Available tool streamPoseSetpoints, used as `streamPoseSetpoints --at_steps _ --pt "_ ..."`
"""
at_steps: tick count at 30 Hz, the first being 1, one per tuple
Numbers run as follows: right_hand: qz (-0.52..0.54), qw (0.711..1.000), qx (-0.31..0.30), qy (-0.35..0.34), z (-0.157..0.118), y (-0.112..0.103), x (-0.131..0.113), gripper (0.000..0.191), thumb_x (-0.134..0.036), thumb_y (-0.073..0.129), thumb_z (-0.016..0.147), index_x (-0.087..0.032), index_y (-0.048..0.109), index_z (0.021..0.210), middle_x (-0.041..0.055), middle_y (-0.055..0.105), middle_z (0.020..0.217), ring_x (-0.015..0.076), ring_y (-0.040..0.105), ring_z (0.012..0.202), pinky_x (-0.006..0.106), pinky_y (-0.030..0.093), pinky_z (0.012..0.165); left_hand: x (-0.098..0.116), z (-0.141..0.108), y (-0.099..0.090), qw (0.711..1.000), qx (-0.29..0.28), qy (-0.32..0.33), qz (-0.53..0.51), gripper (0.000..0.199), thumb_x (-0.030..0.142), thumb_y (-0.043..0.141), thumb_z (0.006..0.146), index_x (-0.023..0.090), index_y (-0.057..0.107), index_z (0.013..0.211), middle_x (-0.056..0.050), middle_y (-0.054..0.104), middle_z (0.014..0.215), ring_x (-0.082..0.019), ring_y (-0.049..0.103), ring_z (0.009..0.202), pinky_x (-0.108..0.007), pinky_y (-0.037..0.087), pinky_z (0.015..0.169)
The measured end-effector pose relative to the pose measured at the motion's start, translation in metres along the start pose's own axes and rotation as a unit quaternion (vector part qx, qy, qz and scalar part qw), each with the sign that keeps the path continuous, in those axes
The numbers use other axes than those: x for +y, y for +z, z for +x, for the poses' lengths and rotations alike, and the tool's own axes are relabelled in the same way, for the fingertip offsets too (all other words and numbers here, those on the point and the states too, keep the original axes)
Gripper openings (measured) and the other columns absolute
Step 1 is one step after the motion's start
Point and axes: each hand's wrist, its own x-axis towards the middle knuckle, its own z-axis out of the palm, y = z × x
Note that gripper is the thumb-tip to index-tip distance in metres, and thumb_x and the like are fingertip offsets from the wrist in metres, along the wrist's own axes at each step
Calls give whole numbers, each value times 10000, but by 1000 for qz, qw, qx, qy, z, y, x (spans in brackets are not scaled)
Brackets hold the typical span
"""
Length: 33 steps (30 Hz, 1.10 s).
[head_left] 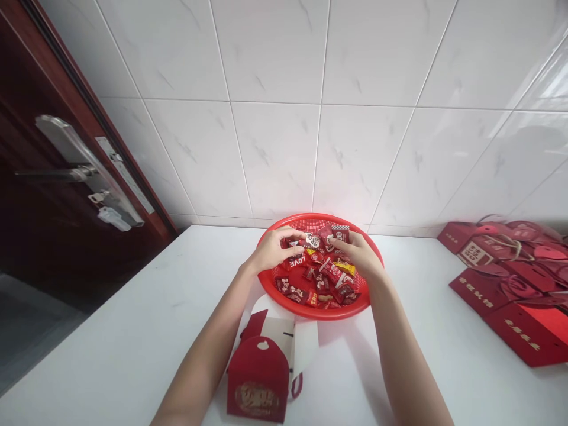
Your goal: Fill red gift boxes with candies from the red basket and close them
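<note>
Box (pixel 258 378) in front of basket (pixel 319 315)

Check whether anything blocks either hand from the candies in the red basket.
Nothing visible does: left hand and right hand are at the wrapped candies inside the red basket; the red box stands nearer the camera.

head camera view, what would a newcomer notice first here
Probably the round red plastic basket of shiny wrapped sweets at the table's centre, with both hands' fingers in it. Next, the open dark-red cardboard box nearer the wearer, and red boxes piled at the right.
</note>
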Motion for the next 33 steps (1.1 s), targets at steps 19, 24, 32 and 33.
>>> streamPoseSetpoints --at_steps 19,24,32,33 --pt "20 999 9 -23 2 0 1 354 -472 807 735 -228 702 968 54 787 954 256 730 868 367 586 713 4 -1 -3 991 14 11 136 278 323 649 839 235 789 1063 -55 743 1061 -241 692 970 -385 542 954" --pt "-13 998 51 -16 2 -3 3 352 -479 776 768 -238 689 1008 55 772 898 254 725 810 319 525 573 -3 -2 -10 985 6 10 174 289 276 592 843 217 792 1044 -82 713 1206 -278 682 1111 -402 529 1016" --pt "31 995 72 -66 9 -2 8 347 -486 798 722 -221 685 916 48 752 820 263 722 782 377 577 672 8 27 17 939 -252 30 231 258 157 614 850 244 800 1005 -31 786 1069 -230 731 988 -297 548 892" --pt "41 994 73 -70 10 -2 8 349 -485 804 713 -222 687 911 50 753 816 267 724 787 387 585 691 9 32 24 929 -283 37 236 279 125 627 826 249 802 1003 -22 790 1044 -222 735 955 -283 547 863"
